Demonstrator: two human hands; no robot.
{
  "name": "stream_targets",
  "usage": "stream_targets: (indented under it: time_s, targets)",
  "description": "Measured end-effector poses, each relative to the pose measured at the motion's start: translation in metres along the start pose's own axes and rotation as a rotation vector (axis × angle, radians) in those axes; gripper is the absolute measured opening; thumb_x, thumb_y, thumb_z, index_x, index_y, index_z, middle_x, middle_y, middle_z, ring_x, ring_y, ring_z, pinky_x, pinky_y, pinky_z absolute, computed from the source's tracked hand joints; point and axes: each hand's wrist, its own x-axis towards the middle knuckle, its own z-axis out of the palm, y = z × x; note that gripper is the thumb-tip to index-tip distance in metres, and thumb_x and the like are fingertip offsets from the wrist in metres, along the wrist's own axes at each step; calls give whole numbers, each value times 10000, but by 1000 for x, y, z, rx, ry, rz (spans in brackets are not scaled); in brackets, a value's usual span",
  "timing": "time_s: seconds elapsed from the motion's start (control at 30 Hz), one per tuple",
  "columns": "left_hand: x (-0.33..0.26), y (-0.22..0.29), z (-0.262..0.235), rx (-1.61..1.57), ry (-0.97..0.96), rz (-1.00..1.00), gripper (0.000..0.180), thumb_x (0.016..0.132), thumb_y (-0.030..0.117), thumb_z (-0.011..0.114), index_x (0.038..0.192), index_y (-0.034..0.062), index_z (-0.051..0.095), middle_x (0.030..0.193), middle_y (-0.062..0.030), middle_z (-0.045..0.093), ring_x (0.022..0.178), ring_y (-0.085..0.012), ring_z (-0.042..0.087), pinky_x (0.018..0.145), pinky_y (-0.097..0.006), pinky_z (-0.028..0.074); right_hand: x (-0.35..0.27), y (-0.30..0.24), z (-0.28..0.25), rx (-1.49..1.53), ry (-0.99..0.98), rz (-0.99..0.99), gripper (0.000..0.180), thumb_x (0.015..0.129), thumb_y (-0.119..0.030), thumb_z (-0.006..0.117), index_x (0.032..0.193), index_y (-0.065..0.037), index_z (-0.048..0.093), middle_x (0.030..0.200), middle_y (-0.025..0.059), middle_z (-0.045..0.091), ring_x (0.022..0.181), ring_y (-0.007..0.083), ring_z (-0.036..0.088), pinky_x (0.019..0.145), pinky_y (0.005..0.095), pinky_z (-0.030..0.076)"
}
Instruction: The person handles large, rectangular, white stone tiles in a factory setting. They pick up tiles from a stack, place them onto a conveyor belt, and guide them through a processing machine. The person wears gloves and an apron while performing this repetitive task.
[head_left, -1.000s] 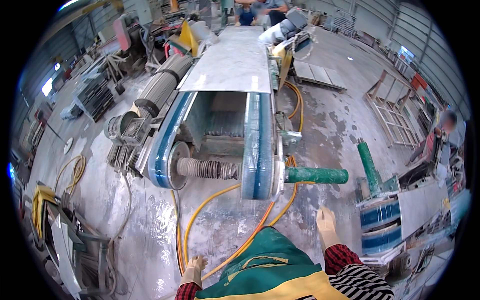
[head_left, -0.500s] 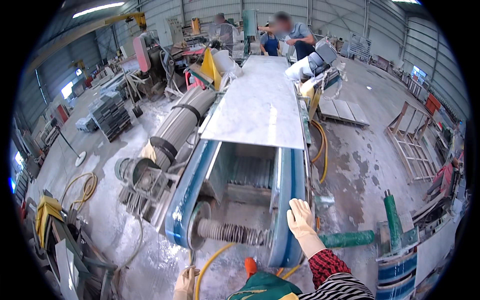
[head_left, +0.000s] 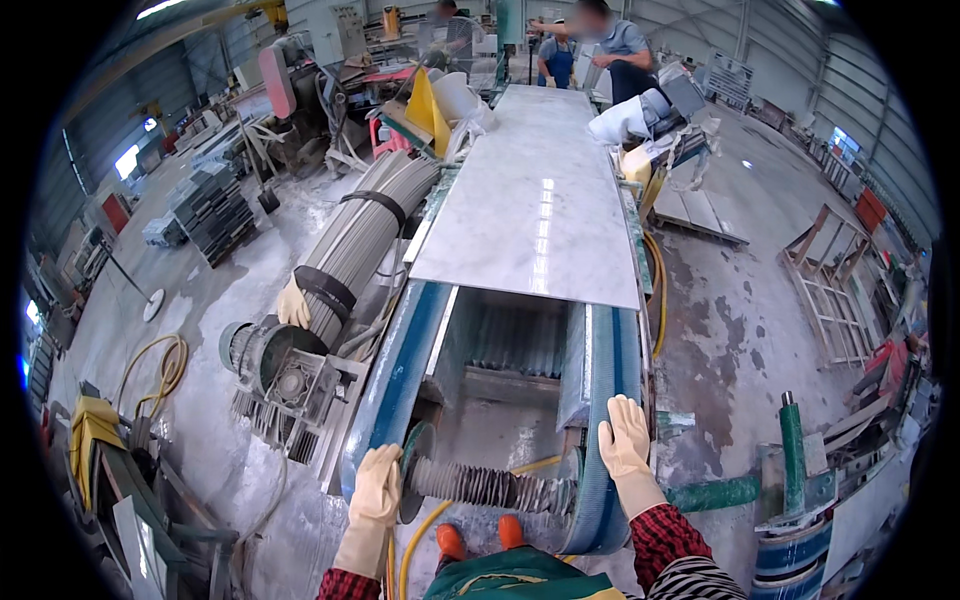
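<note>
Both my hands wear cream rubber gloves. My left hand [head_left: 378,482] lies on the near end of the left blue belt [head_left: 405,335] of a conveyor, its fingers stretched forward. On the right blue belt [head_left: 622,345] rests my right hand [head_left: 626,446], flat and with its fingers extended. Neither hand holds anything. Between the belts a ribbed roller shaft [head_left: 495,487] runs across the near end. Farther along, a large pale marbled slab [head_left: 500,235] lies flat across both belts, well beyond my fingertips.
At the far end are several people [head_left: 622,62]. A ribbed grey cylinder [head_left: 350,235] and a motor [head_left: 285,370] flank the conveyor on the left. To the right are yellow hoses [head_left: 657,290], a green pipe [head_left: 712,494] and a wooden frame [head_left: 828,290]. Stacked grey blocks [head_left: 212,215] stand farther left.
My left hand has risen from low beside the conveyor onto the left belt. My right hand stays on the right belt. The slab sits slightly more to the right in view.
</note>
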Motion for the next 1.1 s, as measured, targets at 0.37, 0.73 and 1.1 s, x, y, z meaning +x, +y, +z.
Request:
stream_targets:
  time_s: [0.37,0.73,1.1]
  targets:
    - [103,-42,19,242,-233,235,376,922,189,683,1261,31,639,1140,-171,678,1107,-390,599,1036,-488,447,-3,-4,33,-94,136,92,258,908,-109,644,1129,12,699,1204,222,700,1120,434,630,1032,521,482]
    - [103,-43,18,209,-274,165,466,843,199,776,1250,43,611,1178,-160,669,1202,-384,592,1098,-501,428,8,-27,14,-35,3,148,279,900,-73,598,1147,42,657,1169,218,674,1116,430,607,1020,519,474]
    - [110,-35,11,188,-232,232,643,700,299,871,1221,55,586,1154,-126,618,1127,-324,582,1014,-437,446,-6,-20,22,-107,-21,171,329,925,-78,616,1225,48,661,1284,239,667,1232,446,587,1093,531,441]
